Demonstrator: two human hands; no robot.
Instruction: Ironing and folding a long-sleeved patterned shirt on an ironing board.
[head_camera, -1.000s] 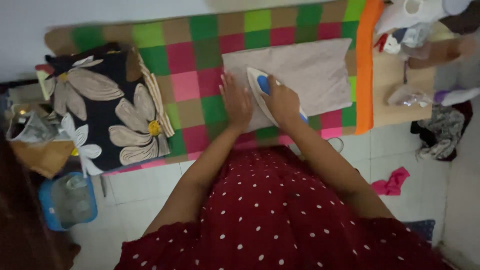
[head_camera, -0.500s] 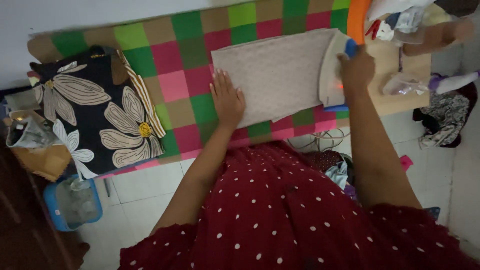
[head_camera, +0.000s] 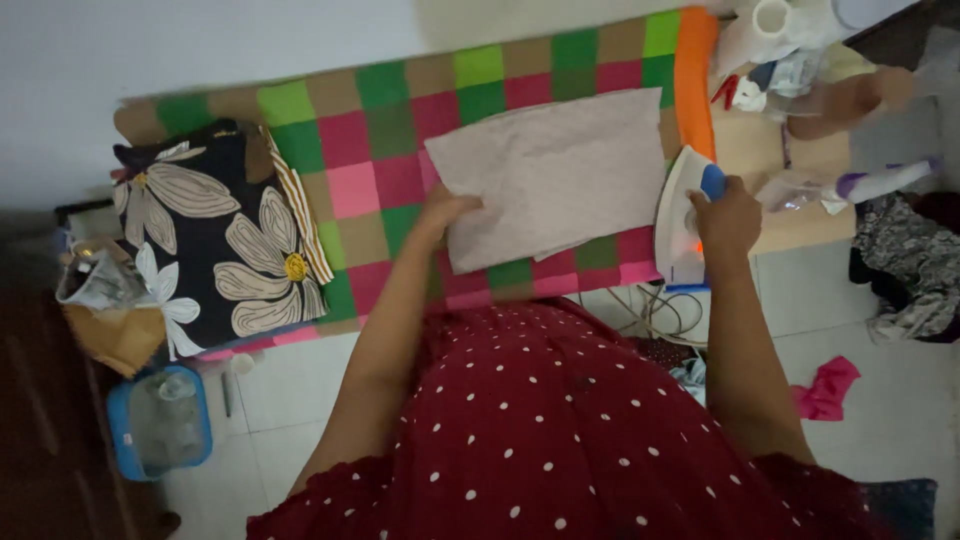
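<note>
While right hand (head_camera: 727, 215) grip wraps iron (head_camera: 683, 215) handle, left hand (head_camera: 440, 212) pinches beige cloth (head_camera: 555, 175) edge, arm outstretched.

This is a room in a home, set up for ironing: a checked blanket (head_camera: 400, 110) of green, pink and tan squares covers a low surface against a pale wall; a white and blue iron (head_camera: 682, 215) stands under the fingers of the right hand (head_camera: 727, 215), and a beige cloth (head_camera: 555, 175) lies at the left hand's (head_camera: 440, 212) fingertips. Folded flower-print fabric (head_camera: 215, 240) sits well left of those fingers; scraps of clothing (head_camera: 825, 388) lie on the white tiled floor (head_camera: 290, 385).
</note>
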